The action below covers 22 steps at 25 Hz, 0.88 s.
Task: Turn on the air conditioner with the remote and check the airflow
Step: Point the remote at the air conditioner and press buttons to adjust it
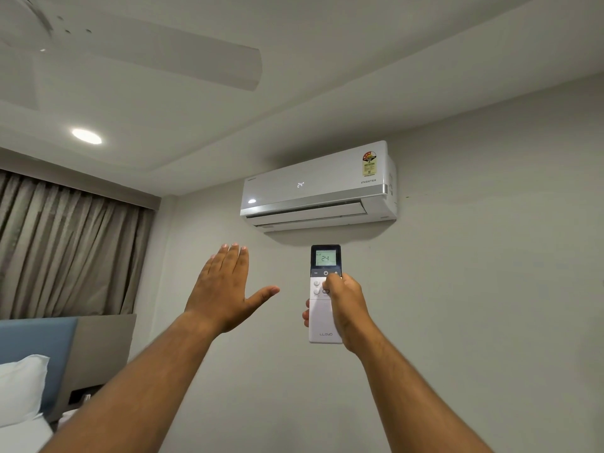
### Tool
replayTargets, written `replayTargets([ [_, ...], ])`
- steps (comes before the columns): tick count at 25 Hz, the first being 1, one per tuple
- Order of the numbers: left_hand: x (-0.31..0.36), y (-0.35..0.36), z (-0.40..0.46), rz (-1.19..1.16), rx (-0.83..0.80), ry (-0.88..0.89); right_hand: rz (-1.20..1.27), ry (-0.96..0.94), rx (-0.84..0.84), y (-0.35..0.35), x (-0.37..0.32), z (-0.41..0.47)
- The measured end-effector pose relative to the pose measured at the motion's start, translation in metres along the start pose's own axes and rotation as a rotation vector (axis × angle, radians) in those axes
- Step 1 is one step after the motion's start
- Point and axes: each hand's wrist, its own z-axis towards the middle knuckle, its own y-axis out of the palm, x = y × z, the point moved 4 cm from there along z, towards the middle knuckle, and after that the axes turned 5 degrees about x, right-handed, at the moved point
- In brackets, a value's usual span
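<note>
A white wall-mounted air conditioner [318, 186] hangs high on the wall, its front showing "24" and its lower flap slightly open. My right hand [346, 307] grips a white remote [324, 318] held upright below the unit, thumb resting near the plus button beside the power key. The remote's lit screen reads 24. My left hand [225, 289] is raised flat with the palm away from me, fingers together and thumb spread, left of the remote and below the unit's left end. It holds nothing.
A ceiling fan blade [183, 57] reaches over from the top left, and a round ceiling light [87, 136] glows. Beige curtains [65, 250] hang at the left. A blue headboard [36, 344] and a white pillow [19, 387] sit at the lower left.
</note>
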Motion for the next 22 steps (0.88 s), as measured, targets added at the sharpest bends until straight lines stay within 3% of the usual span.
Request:
replayTargets([
  [22,-0.022,-0.022,-0.003,0.107,0.018,-0.01,0.011,-0.007,-0.017,0.016,-0.004,-0.002],
])
